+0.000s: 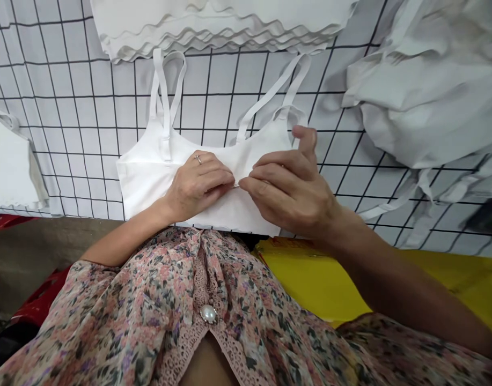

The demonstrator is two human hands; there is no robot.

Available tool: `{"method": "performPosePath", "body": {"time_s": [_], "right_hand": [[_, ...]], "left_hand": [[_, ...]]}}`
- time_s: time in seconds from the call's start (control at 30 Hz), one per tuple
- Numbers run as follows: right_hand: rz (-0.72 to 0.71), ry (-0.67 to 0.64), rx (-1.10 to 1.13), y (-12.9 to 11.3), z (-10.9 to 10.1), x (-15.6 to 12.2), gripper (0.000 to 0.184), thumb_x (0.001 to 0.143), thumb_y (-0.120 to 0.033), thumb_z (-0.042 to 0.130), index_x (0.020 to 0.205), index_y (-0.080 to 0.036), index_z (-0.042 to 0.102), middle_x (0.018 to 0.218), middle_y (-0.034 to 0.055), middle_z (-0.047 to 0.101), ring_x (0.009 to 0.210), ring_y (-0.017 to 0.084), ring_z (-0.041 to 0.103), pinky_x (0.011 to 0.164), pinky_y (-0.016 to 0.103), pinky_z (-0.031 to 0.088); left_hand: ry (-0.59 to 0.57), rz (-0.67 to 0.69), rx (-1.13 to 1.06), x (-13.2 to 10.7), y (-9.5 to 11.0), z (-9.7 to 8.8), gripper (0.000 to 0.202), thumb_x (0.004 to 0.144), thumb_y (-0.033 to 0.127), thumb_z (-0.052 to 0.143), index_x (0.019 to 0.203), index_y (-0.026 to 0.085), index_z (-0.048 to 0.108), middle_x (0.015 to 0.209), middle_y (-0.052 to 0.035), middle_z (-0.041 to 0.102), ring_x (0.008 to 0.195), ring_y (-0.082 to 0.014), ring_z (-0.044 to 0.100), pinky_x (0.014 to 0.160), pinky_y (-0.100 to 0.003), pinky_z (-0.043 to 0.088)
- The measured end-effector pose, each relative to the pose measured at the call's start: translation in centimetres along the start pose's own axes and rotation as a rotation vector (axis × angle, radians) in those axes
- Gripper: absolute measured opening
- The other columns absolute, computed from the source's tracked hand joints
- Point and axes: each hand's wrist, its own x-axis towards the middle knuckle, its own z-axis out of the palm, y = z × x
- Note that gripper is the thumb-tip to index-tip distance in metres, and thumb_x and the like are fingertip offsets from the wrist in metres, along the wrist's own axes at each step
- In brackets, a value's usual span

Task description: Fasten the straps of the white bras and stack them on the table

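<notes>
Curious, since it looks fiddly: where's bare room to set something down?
Grid panel shows free between the white top's straps and the crumpled fabric; yellow sheet lies open below the right hand. Crowded around the left hand on the top.

The left hand [197,187] and right hand [289,190] pinch a white camisole [145,179] at center. It lies on a gridded board [80,107]

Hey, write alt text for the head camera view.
A left hand wearing a ring holds a white strappy top while a right hand pinches a thin metal pin at its front. The top lies on a black-lined grid, below stacked white scalloped fabric. A floral blouse with a pearl button fills the foreground.
</notes>
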Motion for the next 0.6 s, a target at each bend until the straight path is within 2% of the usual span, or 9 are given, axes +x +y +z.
{"method": "performPosePath", "body": {"time_s": [0.13,0.2,0.3,0.43,0.53,0.6], "right_hand": [[0.008,-0.184,-0.058,0.4,-0.7,1.4,0.031,0.112,-0.018,0.048,0.097,-0.028,0.073,0.085,0.0006,0.064,0.098,0.019,0.063,0.130,0.062,0.040],[-0.030,-0.265,-0.086,0.6,-0.9,1.8,0.033,0.113,-0.019,0.044,0.095,-0.026,0.070,0.082,0.0009,0.061,0.095,0.019,0.061,0.129,0.064,0.040],[-0.075,-0.296,-0.067,1.2,-1.1,2.1,0.033,0.112,-0.017,0.042,0.091,-0.025,0.067,0.082,0.0014,0.059,0.091,0.020,0.057,0.124,0.064,0.044],[-0.004,-0.333,0.057,2.3,-1.9,2.8,0.030,0.111,-0.024,0.046,0.093,-0.025,0.070,0.083,0.0026,0.062,0.089,0.021,0.056,0.103,0.053,0.055],[0.096,-0.438,0.207,3.3,-3.0,3.7,0.024,0.108,-0.030,0.054,0.097,-0.027,0.075,0.084,0.0026,0.068,0.089,0.021,0.062,0.093,0.047,0.057],[0.107,-0.479,0.279,4.1,-3.7,4.4,0.025,0.108,-0.031,0.056,0.096,-0.027,0.078,0.084,0.0020,0.071,0.089,0.020,0.064,0.090,0.043,0.057]], "left_hand": [[0.012,0.005,-0.081,0.2,0.0,-0.3,0.019,0.109,0.020,0.059,0.094,0.023,0.070,0.091,0.0008,0.081,0.082,-0.0133,0.073,0.087,-0.034,0.056],[-0.026,-0.026,-0.107,0.2,0.1,-0.5,0.019,0.108,0.019,0.058,0.094,0.024,0.070,0.092,0.0007,0.081,0.083,-0.0134,0.073,0.088,-0.034,0.056],[-0.055,-0.066,-0.120,0.2,0.3,-0.7,0.018,0.107,0.017,0.057,0.096,0.024,0.070,0.090,0.0013,0.080,0.086,-0.0143,0.073,0.089,-0.034,0.055],[-0.044,-0.057,-0.057,0.2,0.2,-0.7,0.013,0.111,0.026,0.061,0.108,0.025,0.074,0.092,0.0009,0.080,0.091,-0.0161,0.070,0.091,-0.035,0.051],[-0.066,-0.055,0.013,0.3,-0.1,-0.5,0.013,0.111,0.033,0.065,0.109,0.026,0.076,0.094,0.0001,0.078,0.095,-0.0183,0.067,0.093,-0.037,0.048],[-0.055,-0.043,0.036,0.3,-0.2,-0.3,0.013,0.111,0.034,0.066,0.106,0.026,0.076,0.093,0.0000,0.076,0.095,-0.0193,0.065,0.094,-0.038,0.046]]}}
